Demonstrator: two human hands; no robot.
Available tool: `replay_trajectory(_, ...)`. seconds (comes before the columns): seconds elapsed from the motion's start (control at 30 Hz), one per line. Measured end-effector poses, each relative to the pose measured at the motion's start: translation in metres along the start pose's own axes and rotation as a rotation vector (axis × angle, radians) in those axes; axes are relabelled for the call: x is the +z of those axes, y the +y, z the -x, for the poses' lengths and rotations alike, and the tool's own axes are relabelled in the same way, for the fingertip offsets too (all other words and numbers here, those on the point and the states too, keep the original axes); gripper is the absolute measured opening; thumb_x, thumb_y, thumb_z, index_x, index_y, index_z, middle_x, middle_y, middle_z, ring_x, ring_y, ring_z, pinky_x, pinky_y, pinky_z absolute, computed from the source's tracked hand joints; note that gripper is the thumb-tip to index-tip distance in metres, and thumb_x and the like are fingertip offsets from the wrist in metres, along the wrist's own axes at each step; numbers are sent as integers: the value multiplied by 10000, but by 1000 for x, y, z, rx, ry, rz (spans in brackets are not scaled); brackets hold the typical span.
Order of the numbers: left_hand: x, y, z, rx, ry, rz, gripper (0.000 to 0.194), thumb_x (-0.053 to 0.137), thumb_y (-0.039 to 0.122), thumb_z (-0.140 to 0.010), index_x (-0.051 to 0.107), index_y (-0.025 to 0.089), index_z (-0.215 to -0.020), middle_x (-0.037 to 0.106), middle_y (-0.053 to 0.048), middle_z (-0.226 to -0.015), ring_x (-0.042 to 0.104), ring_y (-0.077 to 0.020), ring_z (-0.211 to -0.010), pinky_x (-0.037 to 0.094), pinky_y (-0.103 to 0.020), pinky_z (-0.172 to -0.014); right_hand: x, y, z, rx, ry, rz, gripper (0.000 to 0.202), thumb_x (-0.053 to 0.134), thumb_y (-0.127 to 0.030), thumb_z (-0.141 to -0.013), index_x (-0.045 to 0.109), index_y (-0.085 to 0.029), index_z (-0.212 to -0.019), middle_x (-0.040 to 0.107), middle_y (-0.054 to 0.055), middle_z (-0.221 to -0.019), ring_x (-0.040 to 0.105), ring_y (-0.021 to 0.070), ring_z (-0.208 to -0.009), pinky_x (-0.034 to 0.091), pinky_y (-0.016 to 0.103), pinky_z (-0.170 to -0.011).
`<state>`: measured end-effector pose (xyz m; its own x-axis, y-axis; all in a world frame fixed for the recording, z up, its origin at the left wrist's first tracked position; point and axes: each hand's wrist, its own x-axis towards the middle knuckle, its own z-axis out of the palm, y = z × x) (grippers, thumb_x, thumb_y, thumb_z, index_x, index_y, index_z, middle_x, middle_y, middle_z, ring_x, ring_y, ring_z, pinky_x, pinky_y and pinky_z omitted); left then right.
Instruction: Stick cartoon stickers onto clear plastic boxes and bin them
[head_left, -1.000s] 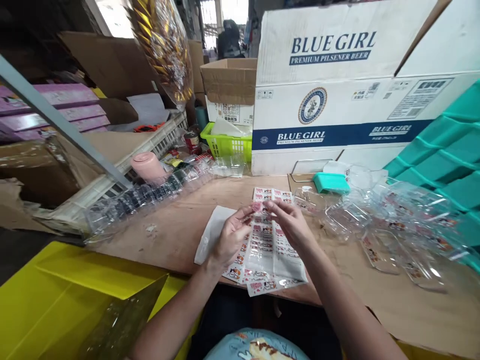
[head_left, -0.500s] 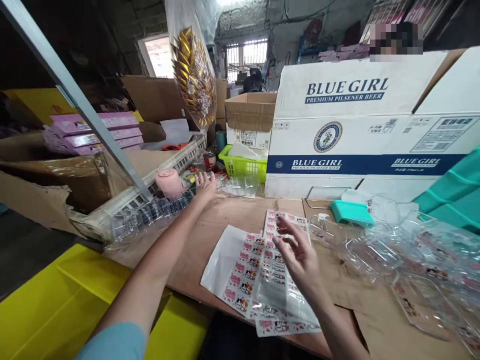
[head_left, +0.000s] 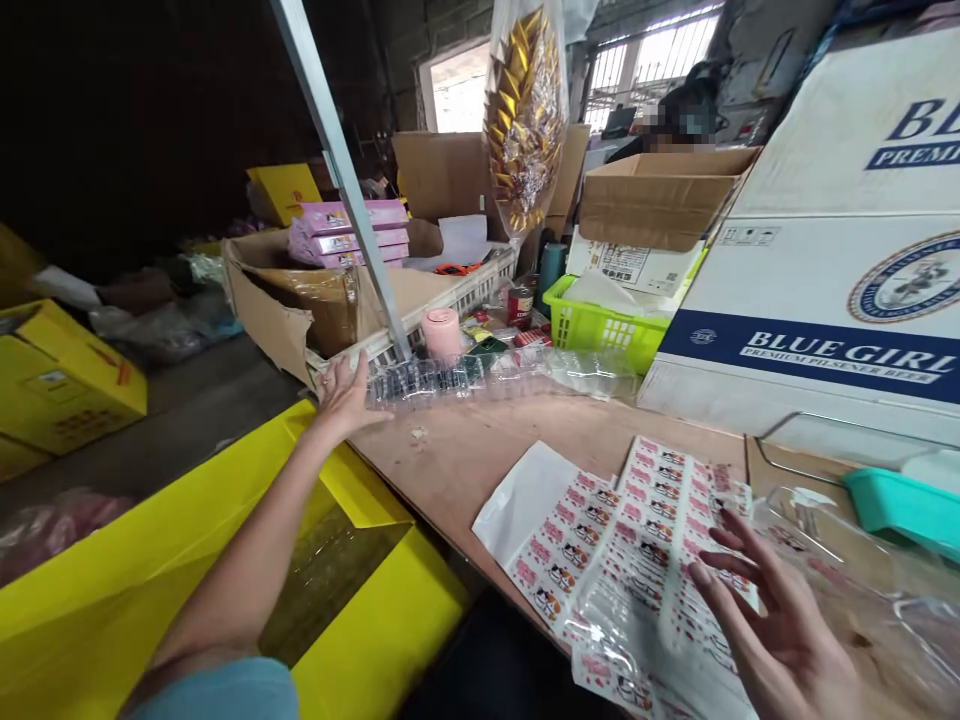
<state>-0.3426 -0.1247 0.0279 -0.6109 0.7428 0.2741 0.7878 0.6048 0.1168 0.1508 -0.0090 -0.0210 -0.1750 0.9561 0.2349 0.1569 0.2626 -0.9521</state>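
Observation:
My left hand (head_left: 345,395) reaches to the near left end of a row of clear plastic packaging pieces (head_left: 450,382) along the back of the tabletop. Its fingers are spread, and the fingertips lie at or against the end of the row; firm contact cannot be made out. Over the cat-printed sticker sheets (head_left: 652,520) hovers my right hand (head_left: 772,610), with fingers apart and nothing in it. A clear plastic piece (head_left: 630,600) rests on the sheets, partly see-through, so its outline is hard to follow.
A yellow carton (head_left: 420,600) stands open below the table's left edge. Behind the packaging row are a pink roll (head_left: 441,335), a can (head_left: 520,306) and a green basket (head_left: 607,325). A metal post (head_left: 352,200) rises at the left; a turquoise tray (head_left: 900,505) lies right.
The view has turned left. My left hand has moved from the middle of the packaging row to its left end. My right hand stays open over the sticker sheets.

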Motion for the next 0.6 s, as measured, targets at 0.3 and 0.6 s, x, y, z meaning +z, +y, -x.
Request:
replay_trajectory(0.3,19,-17,11,-54,-81,158,1123,829,418,-565,231,211,-1492,284,-179,-1402,562,-373,-1174,476,-480,-982,18,-14,15,-72,-86,-23,582,705,-436,-815,565,-333,-1370,596,87,-1272,615,226,-981,577,372,-854)
replay_trajectory(0.6,59,100,98,-41,133,942,1054,808,376,-673,193,290,-1523,280,-182,-1479,646,-229,-981,573,-405,-856,32,-29,20,-133,-152,25,626,655,-391,-877,438,-370,-1464,556,86,-1278,617,205,-985,570,386,-875)
